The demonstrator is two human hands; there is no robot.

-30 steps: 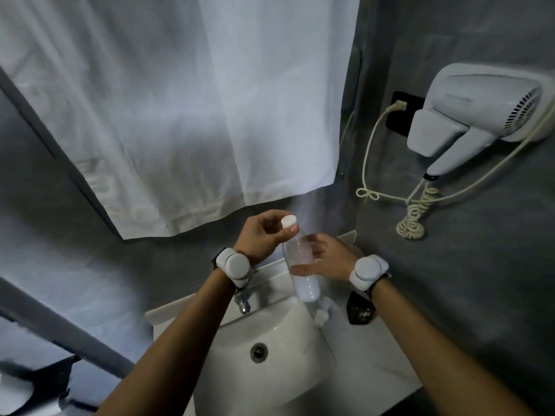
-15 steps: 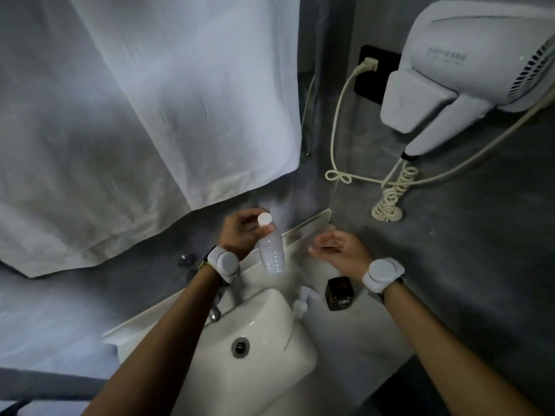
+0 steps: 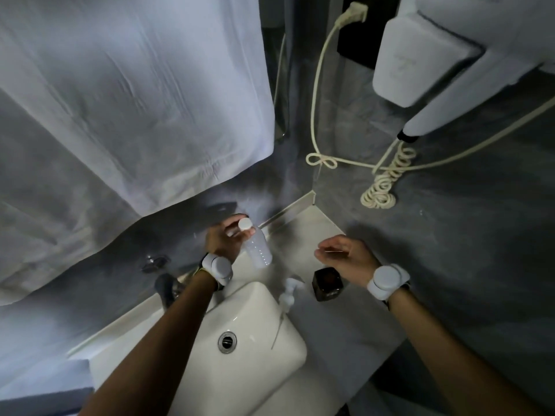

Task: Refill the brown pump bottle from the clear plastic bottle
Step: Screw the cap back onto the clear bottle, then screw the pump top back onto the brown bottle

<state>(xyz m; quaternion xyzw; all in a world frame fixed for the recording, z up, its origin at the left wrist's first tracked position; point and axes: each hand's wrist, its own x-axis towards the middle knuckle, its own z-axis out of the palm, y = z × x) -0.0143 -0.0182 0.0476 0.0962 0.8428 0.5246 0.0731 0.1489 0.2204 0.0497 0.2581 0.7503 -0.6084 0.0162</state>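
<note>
Glossy white counter [image 3: 339, 322]: left hand [image 3: 223, 240] grips ribbed clear bottle [image 3: 257, 250]; right hand [image 3: 347, 256] open.

**Clear bottle capped in your grip, brown bottle open below**

Your left hand [image 3: 223, 240] holds the clear plastic bottle [image 3: 257, 249] by its neck, white cap [image 3: 244, 224] on, body tilted down toward your right. The brown pump bottle [image 3: 327, 284] stands upright just below your right hand [image 3: 345, 255], its top open. Its white pump head [image 3: 290, 291] lies between your two wrists, just beside the brown bottle.
</note>
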